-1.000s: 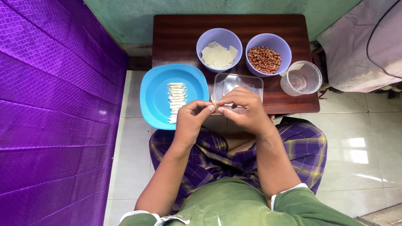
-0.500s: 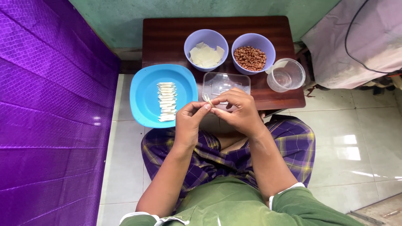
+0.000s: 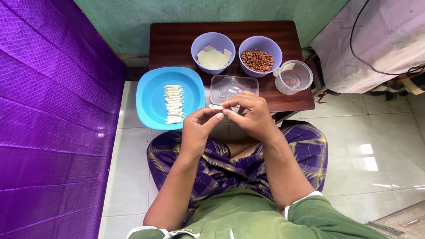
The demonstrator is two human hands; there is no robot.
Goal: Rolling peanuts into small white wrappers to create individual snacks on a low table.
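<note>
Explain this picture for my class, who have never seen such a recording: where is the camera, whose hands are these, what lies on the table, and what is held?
The camera sits on a person's head and looks down, so you see their own arms and lap. The left hand and right hand meet and pinch a small white wrapper between the fingertips. On the dark wooden table stand a bowl of white wrappers, a bowl of peanuts, an empty clear tray and a clear cup. A blue plate holds a column of folded white pieces.
</note>
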